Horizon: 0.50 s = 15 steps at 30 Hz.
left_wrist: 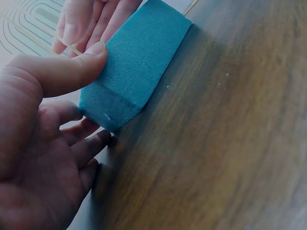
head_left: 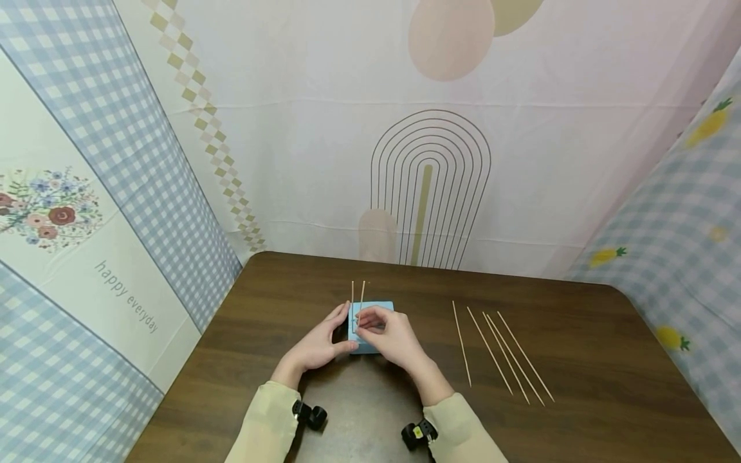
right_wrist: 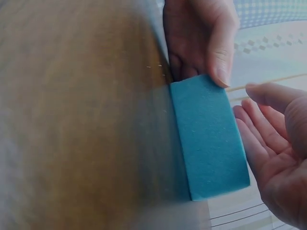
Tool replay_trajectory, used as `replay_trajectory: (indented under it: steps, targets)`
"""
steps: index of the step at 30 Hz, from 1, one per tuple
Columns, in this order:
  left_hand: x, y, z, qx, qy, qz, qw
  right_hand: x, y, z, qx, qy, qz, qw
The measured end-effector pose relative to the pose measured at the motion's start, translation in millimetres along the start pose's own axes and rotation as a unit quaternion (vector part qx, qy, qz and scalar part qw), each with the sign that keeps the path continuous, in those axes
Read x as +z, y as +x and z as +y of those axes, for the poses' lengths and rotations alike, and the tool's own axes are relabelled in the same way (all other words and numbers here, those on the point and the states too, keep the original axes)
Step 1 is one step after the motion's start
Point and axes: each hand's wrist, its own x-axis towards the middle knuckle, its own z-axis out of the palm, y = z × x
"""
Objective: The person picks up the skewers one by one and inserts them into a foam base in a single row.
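Note:
A light blue foam block (head_left: 383, 305) sits on the table in front of the person, its plain side face filling the middle of both wrist views. The left hand (head_left: 315, 347) grips it from the left, thumb on the near top edge and fingers along the side. One thin wooden stick (head_left: 352, 291) stands upright at the block's left part. Just right of it, a second wooden stick (head_left: 363, 292) leans slightly, pinched low down between the thumb and fingers of the right hand (head_left: 396, 339). Fingers hide its lower tip, so I cannot tell whether it is in the foam.
Several loose wooden sticks (head_left: 489, 349) lie roughly side by side on the brown table (head_left: 602, 360), to the right of the right hand. Tiny pale crumbs dot the wood beside the block. A patterned cloth (head_left: 312, 161) hangs behind the table's far edge.

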Motion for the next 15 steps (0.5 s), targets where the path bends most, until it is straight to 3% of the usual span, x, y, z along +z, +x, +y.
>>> replay_trajectory:
  steps: [6,15]
  targets:
    - [0.6,1.0,-0.2,0.002,0.000,0.000,1.0000,-15,-3.2,-2,0.027,0.041,-0.023,0.9985]
    - [3.2,1.3,0.2,-0.001,0.001,0.027,0.9996,-61,-18.4,-5,0.056,0.114,0.003,0.9919]
